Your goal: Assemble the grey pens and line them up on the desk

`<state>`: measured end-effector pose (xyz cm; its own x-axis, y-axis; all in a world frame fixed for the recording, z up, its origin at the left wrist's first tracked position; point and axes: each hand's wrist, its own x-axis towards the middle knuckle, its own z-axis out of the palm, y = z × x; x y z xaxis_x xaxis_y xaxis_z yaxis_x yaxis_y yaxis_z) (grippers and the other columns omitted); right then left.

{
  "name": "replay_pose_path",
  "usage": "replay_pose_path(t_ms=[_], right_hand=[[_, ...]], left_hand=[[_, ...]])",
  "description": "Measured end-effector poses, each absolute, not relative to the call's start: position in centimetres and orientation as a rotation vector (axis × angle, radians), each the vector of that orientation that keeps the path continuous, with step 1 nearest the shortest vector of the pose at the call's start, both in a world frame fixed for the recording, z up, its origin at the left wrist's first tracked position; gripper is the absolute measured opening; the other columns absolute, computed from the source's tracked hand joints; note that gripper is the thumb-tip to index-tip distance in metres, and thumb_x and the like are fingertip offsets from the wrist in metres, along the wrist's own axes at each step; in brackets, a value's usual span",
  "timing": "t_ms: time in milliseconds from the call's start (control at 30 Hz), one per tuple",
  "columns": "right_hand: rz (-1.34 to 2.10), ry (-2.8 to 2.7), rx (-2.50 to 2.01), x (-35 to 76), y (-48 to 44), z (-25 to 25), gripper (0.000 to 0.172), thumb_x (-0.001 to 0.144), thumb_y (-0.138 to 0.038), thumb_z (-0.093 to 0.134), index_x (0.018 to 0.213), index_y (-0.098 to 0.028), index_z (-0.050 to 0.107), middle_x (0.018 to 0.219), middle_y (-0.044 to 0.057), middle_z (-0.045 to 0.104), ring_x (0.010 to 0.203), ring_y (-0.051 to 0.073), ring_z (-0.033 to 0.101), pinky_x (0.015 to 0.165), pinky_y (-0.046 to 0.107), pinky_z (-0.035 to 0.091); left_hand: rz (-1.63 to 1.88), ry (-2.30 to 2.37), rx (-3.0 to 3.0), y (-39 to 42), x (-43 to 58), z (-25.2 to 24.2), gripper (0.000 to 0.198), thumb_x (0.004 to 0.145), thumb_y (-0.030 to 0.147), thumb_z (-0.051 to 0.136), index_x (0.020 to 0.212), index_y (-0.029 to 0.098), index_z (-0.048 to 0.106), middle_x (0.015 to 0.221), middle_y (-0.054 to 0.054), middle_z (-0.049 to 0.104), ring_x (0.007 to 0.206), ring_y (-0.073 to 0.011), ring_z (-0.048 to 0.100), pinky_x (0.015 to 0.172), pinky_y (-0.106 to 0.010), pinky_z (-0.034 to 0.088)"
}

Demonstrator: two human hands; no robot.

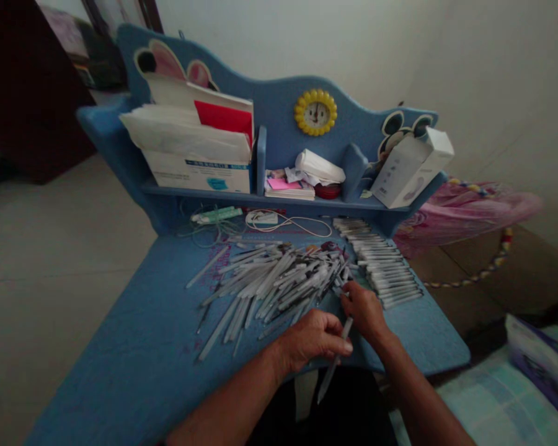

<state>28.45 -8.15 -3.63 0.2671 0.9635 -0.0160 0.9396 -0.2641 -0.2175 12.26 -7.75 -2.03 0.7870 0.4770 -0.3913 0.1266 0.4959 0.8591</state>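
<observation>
A loose heap of white pens (274, 282) lies spread over the middle of the blue desk (134, 347). My left hand (314, 339) is closed round one white pen barrel (331, 371), which slants down past the desk's front edge. My right hand (365, 308) is just right of it, fingers bent and pinching at the right edge of the heap; what they pinch is too small to name. A tidy row of finished pens (384, 266) lies side by side to the right of my right hand.
The desk's blue back shelf (270, 201) carries papers and a box (195, 148), a yellow sunflower clock (315, 113), pink notes, and a white carton (411, 167). White cables (279, 221) lie under the shelf. Pink fabric (465, 214) sits off the right side.
</observation>
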Motion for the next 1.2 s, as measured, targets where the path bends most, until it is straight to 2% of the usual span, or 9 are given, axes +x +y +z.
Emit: replay_pose_path(t_ms=[167,267,367,500,700,900,1200], right_hand=[[0.276,-1.599,-2.088,29.2,-9.0,-4.5,0.015,0.081,-0.029,0.047,0.087,-0.019,0.057,0.055,-0.001,0.058,0.052,0.015,0.055,0.050,0.024,0.034],[0.358,-1.519,-1.924,29.5,-9.7,-4.7,0.013,0.079,-0.031,0.050,0.084,-0.019,0.054,0.051,-0.003,0.054,0.047,0.014,0.051,0.048,0.023,0.034],[0.526,-1.402,-1.789,29.5,-10.3,-4.6,0.016,0.079,-0.034,0.051,0.087,-0.019,0.051,0.055,-0.003,0.057,0.044,0.012,0.050,0.045,0.022,0.037],[0.725,-1.248,-1.651,29.1,-11.3,-4.1,0.018,0.077,-0.036,0.056,0.081,-0.020,0.050,0.060,-0.003,0.056,0.046,0.011,0.052,0.044,0.021,0.042],[0.827,-1.232,-1.559,27.5,-13.3,-3.5,0.014,0.074,-0.029,0.061,0.071,-0.019,0.052,0.056,-0.005,0.049,0.048,0.010,0.051,0.047,0.020,0.043],[0.919,-1.134,-1.508,25.7,-14.3,-3.6,0.018,0.072,-0.028,0.063,0.087,-0.017,0.061,0.063,-0.003,0.057,0.050,0.011,0.056,0.050,0.022,0.047],[0.941,-1.152,-1.504,25.0,-14.3,-3.8,0.017,0.074,-0.030,0.063,0.085,-0.017,0.064,0.057,-0.002,0.058,0.049,0.012,0.056,0.049,0.022,0.046]], left_hand=[[0.480,0.795,1.241,-7.2,12.0,-2.0,0.012,0.056,0.020,0.067,0.066,0.013,0.065,0.057,0.004,0.053,0.058,-0.0111,0.048,0.056,-0.023,0.035],[0.623,0.784,1.204,-6.9,11.8,-1.6,0.010,0.057,0.019,0.068,0.064,0.014,0.063,0.070,0.000,0.062,0.069,-0.0157,0.055,0.064,-0.026,0.039],[0.741,0.781,1.141,-6.7,11.9,-1.3,0.009,0.058,0.018,0.069,0.064,0.015,0.062,0.079,-0.004,0.065,0.073,-0.0172,0.057,0.068,-0.027,0.041],[0.864,0.781,1.116,-6.3,11.8,-1.1,0.009,0.063,0.020,0.069,0.069,0.014,0.066,0.064,0.001,0.058,0.063,-0.0119,0.051,0.062,-0.023,0.039],[1.042,0.768,0.968,-5.3,11.0,-0.9,0.011,0.066,0.023,0.069,0.068,0.015,0.063,0.056,0.004,0.053,0.047,-0.0049,0.041,0.045,-0.017,0.030],[1.144,0.733,0.819,-4.9,10.6,-0.4,0.014,0.065,0.023,0.071,0.069,0.015,0.062,0.062,0.002,0.060,0.047,-0.0060,0.050,0.044,-0.017,0.037],[1.155,0.726,0.825,-5.0,10.6,-0.4,0.012,0.066,0.022,0.071,0.071,0.015,0.062,0.062,0.002,0.059,0.049,-0.0062,0.052,0.045,-0.017,0.040]])
